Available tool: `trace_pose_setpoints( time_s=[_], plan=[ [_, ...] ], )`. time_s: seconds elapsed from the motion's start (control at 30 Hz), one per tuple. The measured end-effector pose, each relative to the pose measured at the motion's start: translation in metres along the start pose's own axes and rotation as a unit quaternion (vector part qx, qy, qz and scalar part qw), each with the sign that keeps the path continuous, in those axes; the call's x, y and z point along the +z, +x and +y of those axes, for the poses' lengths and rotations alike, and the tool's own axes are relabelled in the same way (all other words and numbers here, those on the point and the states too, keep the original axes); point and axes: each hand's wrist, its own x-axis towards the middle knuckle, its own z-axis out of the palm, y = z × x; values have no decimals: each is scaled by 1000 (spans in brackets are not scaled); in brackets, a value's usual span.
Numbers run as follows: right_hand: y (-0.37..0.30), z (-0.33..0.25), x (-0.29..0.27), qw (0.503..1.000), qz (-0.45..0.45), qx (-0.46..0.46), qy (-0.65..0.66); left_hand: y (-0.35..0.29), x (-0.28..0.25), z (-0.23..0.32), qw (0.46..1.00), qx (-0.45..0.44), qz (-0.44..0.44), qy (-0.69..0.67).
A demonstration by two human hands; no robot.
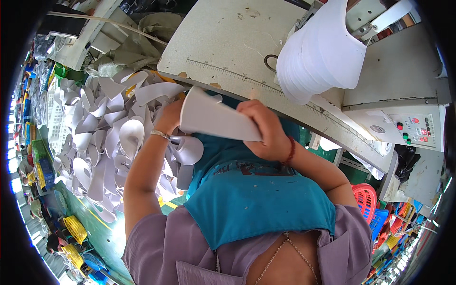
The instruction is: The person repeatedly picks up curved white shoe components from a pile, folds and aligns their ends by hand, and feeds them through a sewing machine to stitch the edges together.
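Note:
A curved white sheet piece (213, 116) hangs in front of my apron, slightly blurred. My right hand (266, 128) grips its right end, fingers wrapped over the upper edge. Beside its left end is my left hand (172, 116), whose fingers are hidden behind the piece and by the pile. A large heap of similar curled white pieces (102, 142) lies to the left, under and around my left forearm. At the upper right, a thick nested stack of white pieces (318, 54) hangs over the table edge by the machine.
The worn pale worktable (223, 35) has a ruler scale along its front edge. Scissor-like dark handle loop (270, 61) lies near the stack. A machine control panel (415, 129) with buttons is at right. A red basket (365, 202) stands on the right, below the table.

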Motion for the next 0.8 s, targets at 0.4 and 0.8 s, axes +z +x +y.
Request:
trace_pose_setpoints(
  time_s=[0.4, 0.8],
  plan=[
    [-6, -17, -21, 992, 76, 101, -15, -64, -71, 244, 974, 82, -210, -20],
    [-7, -68, -108, 998, -25, -54, 17, -55, -76, 336, 780, 191, -215, -555]
  ],
)
